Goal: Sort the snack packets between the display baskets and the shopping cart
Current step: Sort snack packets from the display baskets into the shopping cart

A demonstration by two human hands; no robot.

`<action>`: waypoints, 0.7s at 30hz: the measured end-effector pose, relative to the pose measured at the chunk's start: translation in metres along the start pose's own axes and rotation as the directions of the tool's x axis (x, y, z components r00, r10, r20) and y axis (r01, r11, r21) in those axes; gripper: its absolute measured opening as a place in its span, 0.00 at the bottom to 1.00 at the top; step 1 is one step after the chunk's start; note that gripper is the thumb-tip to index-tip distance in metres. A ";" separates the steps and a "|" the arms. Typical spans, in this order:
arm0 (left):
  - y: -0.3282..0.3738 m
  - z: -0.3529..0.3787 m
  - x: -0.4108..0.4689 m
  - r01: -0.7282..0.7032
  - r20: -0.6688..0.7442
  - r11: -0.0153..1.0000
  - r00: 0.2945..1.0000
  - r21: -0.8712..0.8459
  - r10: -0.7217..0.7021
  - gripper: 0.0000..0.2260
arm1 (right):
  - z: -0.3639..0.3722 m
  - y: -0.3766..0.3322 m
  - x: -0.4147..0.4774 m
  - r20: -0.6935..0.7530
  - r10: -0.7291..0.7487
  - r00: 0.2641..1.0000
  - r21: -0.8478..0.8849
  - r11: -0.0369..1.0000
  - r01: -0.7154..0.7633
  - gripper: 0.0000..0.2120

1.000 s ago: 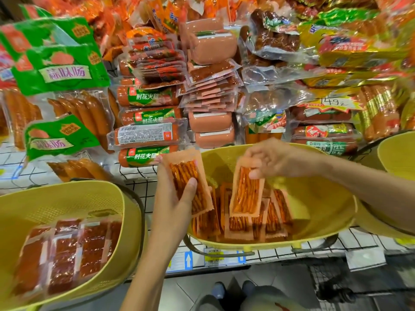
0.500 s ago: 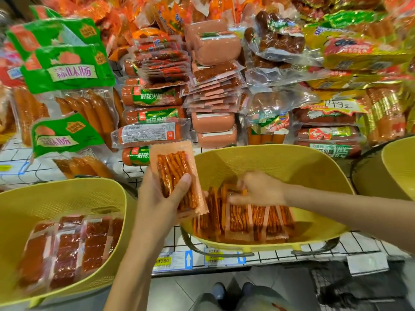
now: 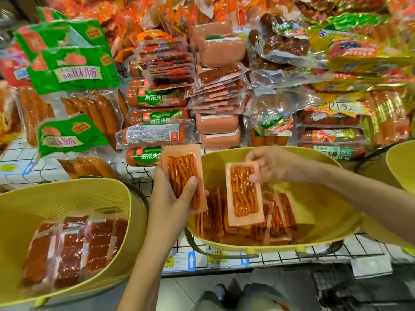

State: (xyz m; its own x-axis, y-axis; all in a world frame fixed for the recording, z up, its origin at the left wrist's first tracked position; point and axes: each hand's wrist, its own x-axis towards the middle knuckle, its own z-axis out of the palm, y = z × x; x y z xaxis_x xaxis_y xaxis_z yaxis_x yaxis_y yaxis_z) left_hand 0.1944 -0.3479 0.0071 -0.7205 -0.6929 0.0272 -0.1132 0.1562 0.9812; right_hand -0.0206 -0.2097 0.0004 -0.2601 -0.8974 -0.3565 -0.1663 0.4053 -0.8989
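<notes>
My left hand (image 3: 170, 205) grips an orange snack packet (image 3: 183, 176) of spicy strips, held upright just left of the middle yellow basket (image 3: 325, 212). My right hand (image 3: 271, 164) pinches the top of a second orange packet (image 3: 243, 194), lifted above the basket's inside. Several more orange strip packets (image 3: 278, 225) lie in the bottom of that basket. The left yellow basket (image 3: 67, 196) holds dark red packets (image 3: 74, 248) laid side by side.
Stacked sausages and ham packs (image 3: 157, 135) fill the wire shelf behind the baskets. A third yellow basket (image 3: 402, 162) sits at the right edge. Price tags (image 3: 179, 261) line the shelf front. A dark wire cart (image 3: 350, 290) is at lower right, beside my shoes (image 3: 219, 290).
My right hand dipped into the middle basket and came up holding a packet by its top. My left hand has kept its packet, shifting slightly up.
</notes>
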 end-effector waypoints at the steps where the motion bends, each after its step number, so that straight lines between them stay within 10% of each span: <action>1: 0.001 0.002 0.000 0.010 0.015 1.000 1.000 0.001 -0.010 0.12 | -0.003 -0.012 -0.005 -0.006 -0.045 0.999 0.072 0.996 0.046 0.14; 7: 0.013 0.007 -0.005 0.221 0.311 0.967 0.935 -0.128 -0.172 0.20 | 0.038 -0.048 0.008 -0.280 -0.185 0.942 -0.008 0.982 0.191 0.10; 12: 0.006 -0.002 -0.004 0.162 0.040 0.983 0.986 -0.088 -0.159 0.16 | 0.057 -0.012 0.019 -0.250 0.054 0.967 -0.199 0.974 -0.106 0.15; 16: 0.000 -0.019 -0.002 0.135 -0.056 0.984 0.988 -0.115 -0.142 0.13 | 0.087 0.029 0.037 -0.115 0.248 0.962 -0.585 0.766 -0.267 0.25; 21: -0.003 -0.025 -0.007 0.148 -0.036 0.984 0.988 -0.104 -0.152 0.15 | 0.109 0.040 0.058 -0.187 0.289 0.939 -0.647 0.683 -0.339 0.14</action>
State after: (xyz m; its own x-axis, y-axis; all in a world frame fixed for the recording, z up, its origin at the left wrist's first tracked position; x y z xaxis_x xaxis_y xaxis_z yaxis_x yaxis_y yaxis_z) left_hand 0.2168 -0.3611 0.0090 -0.6701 -0.7332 -0.1157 -0.1467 -0.0220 0.9889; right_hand 0.0615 -0.2645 -0.0839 -0.4698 -0.6932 -0.5466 -0.6411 0.6936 -0.3285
